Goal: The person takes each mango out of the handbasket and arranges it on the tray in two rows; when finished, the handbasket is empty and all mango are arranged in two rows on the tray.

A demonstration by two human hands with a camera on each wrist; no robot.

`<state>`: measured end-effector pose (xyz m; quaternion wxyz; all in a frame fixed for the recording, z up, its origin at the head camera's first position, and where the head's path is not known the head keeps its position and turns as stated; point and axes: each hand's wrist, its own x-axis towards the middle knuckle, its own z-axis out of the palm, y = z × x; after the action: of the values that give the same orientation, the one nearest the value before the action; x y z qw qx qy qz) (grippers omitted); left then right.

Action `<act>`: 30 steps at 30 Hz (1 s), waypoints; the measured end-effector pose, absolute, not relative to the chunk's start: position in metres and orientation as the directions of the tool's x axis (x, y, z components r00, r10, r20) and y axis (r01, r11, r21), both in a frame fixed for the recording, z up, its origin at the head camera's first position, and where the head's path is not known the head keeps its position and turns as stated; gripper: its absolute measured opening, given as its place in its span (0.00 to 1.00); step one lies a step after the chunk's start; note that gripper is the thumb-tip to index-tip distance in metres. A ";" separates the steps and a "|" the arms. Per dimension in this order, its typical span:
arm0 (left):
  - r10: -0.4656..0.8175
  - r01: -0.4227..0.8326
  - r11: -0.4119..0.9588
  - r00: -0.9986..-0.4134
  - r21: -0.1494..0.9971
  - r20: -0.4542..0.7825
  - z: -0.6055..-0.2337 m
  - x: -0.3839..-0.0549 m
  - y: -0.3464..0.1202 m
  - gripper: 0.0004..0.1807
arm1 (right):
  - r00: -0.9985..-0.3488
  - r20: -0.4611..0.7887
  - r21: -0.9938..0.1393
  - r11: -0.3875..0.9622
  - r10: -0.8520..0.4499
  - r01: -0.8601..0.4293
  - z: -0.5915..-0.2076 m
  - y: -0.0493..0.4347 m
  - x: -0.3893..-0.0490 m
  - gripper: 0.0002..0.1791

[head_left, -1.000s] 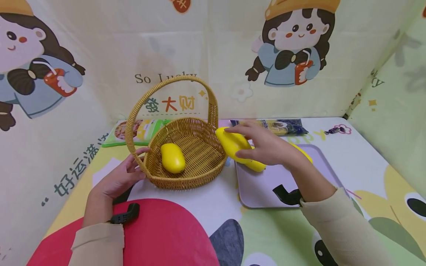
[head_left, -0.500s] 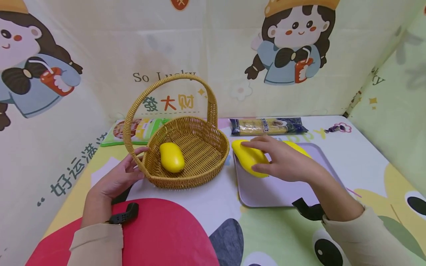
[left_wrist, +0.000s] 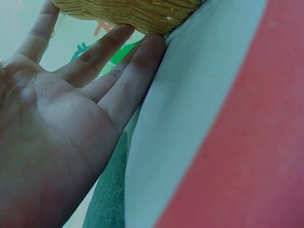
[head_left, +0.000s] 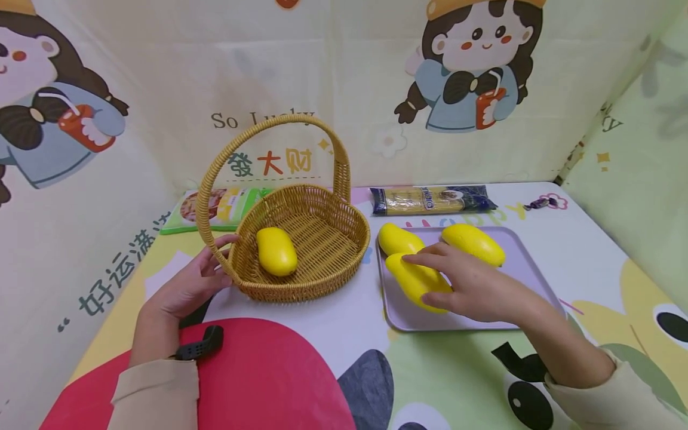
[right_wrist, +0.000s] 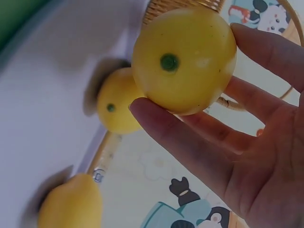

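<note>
My right hand [head_left: 473, 286] holds a yellow mango [head_left: 416, 280] between thumb and fingers over the front left part of the lilac tray [head_left: 400, 322]. In the right wrist view the green-tipped end of this mango [right_wrist: 190, 42] faces the camera. Two more mangoes lie on the tray, one at the back left [head_left: 400, 237] and one at the back right [head_left: 473, 243]. Left of the tray stands a wicker basket [head_left: 301, 292] with a single mango [head_left: 276, 251] in it. My left hand [head_left: 185, 286] touches the basket's left side with extended fingers, seen in the left wrist view.
Behind the basket lies a green and white food bag [head_left: 215, 209]. A packet of spaghetti [head_left: 430, 200] lies behind the tray, with a small dark wrapped piece [head_left: 540, 203] to its right. The basket's tall handle [head_left: 206, 185] arches upward. Printed cloth covers table and walls.
From beside the basket's right rim, my right hand has moved right and toward me with the mango, uncovering the mango at the tray's back left. The left hand stays at the basket.
</note>
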<state>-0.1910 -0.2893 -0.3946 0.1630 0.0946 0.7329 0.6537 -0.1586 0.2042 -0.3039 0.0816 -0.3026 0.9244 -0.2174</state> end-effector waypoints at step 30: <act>0.359 -0.067 0.105 -0.928 0.992 -0.101 -0.394 -0.190 -0.289 0.40 | -0.838 -0.064 -0.412 0.780 -0.541 -0.472 -0.329 0.202 -0.147 0.33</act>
<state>-0.1898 -0.2891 -0.3940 0.1611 0.1004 0.7255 0.6615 -0.1473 0.2018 -0.3292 0.0897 -0.2697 0.9391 -0.1934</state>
